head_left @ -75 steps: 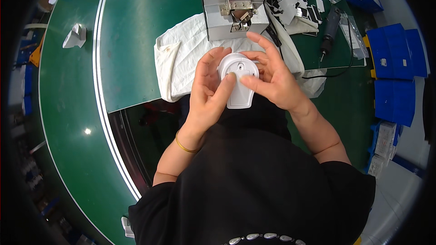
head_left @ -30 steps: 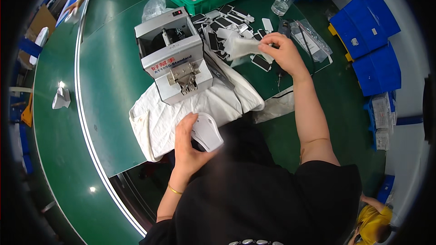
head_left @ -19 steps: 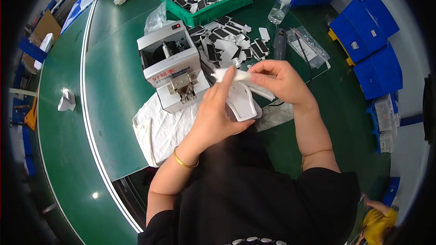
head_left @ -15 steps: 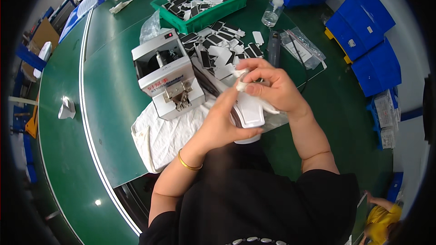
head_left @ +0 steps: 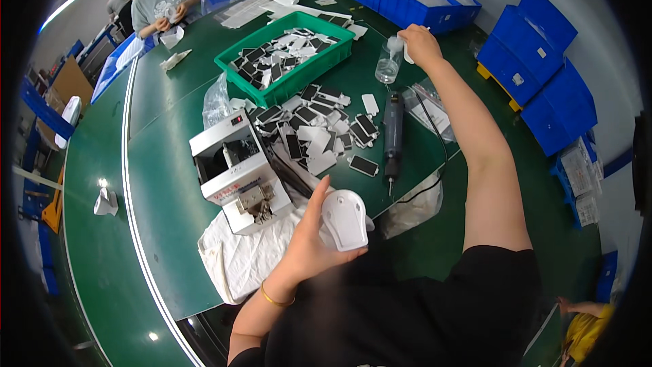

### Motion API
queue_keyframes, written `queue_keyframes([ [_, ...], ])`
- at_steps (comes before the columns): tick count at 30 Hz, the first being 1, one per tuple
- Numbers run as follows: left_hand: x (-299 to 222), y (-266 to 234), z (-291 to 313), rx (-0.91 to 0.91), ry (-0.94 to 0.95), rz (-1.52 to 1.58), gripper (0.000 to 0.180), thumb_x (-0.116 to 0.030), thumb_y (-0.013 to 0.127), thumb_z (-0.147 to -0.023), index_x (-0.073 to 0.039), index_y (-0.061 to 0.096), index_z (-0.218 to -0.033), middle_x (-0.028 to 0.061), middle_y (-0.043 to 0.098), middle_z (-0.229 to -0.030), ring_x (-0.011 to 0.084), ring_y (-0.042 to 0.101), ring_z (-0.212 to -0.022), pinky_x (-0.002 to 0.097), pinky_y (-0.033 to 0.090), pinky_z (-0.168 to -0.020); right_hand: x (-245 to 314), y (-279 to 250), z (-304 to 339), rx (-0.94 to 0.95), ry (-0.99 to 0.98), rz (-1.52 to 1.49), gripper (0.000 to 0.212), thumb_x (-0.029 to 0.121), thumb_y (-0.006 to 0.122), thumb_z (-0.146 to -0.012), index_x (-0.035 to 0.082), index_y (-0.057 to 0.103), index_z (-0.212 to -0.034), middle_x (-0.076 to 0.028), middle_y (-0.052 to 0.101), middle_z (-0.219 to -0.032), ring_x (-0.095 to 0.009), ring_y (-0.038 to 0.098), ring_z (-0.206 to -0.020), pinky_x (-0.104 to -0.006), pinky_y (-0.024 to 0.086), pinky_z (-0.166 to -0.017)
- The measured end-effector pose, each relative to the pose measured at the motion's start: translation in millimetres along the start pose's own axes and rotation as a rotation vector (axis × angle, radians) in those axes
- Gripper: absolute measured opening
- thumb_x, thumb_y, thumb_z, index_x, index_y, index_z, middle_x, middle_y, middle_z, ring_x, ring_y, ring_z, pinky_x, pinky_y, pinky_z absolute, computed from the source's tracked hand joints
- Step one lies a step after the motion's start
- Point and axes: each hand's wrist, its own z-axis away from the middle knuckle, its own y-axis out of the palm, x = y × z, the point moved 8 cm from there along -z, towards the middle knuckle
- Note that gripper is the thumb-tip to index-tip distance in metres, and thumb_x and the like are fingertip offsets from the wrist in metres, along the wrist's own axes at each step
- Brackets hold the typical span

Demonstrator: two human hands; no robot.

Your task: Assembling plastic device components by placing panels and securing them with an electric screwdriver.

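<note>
My left hand (head_left: 307,248) grips a white plastic housing (head_left: 346,221), its hollow inside facing up, thumb along one side and fingers beneath. Stretched out to the far right, my right hand (head_left: 421,46) is closed on a white cloth (head_left: 408,56), of which only a small part shows. Its fingers are at the white top of a clear dispenser bottle (head_left: 388,69) with liquid in it; whether they press on the top I cannot tell. A grey electric screwdriver (head_left: 393,126) lies between my hands.
A silver screw feeder (head_left: 238,177) stands left, by a white cloth sheet (head_left: 238,258). Loose black-and-white flat parts (head_left: 316,122) lie before a green crate (head_left: 299,81) of similar parts. Blue bins (head_left: 421,0) stand at the back; a co-worker (head_left: 163,3) sits far left.
My right hand has left the housing and reached out to the bottle with the cloth. My left hand has lowered slightly, and the housing now shows its hollow side. The view has shifted.
</note>
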Motion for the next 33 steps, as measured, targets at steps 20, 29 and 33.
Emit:
queue_keyframes([
  [20,-9.3,-55.3,59.5,-0.232,0.062,-0.228,0.107,-0.016,0.094,-0.061,-0.003,0.034,-0.149,0.0166,0.051,-0.141,0.0331,0.053,-0.130,0.0395,0.044,-0.107,-121.0,75.5,-39.0,0.366,0.031,0.079,0.030,0.018,0.058,-0.093,0.015,0.072,-0.119,-0.014,0.068,-0.117,-0.034,0.063,-0.111,-0.0404,0.049,-0.094],
  [29,28.3,-67.8,144.1,-0.427,-0.039,-0.413,0.098,-0.013,0.092,-0.056,-0.002,0.043,-0.141,0.0144,0.055,-0.135,0.0366,0.054,-0.121,0.0436,0.046,-0.102,371.5,-131.3,235.6,0.394,-0.811,-0.987,0.032,-0.003,0.058,-0.079,0.002,0.073,-0.106,-0.012,0.067,-0.105,-0.031,0.064,-0.094,-0.0402,0.053,-0.082],
  [33,43.6,-64.1,151.3,-0.427,-0.025,-0.425,0.094,-0.010,0.090,-0.059,0.000,0.044,-0.140,0.0162,0.057,-0.133,0.0369,0.056,-0.119,0.0428,0.047,-0.100,396.9,-128.7,289.5,0.427,-0.828,-0.946,0.032,0.001,0.068,-0.075,0.004,0.073,-0.106,-0.009,0.066,-0.103,-0.028,0.064,-0.091,-0.0366,0.053,-0.077],
])
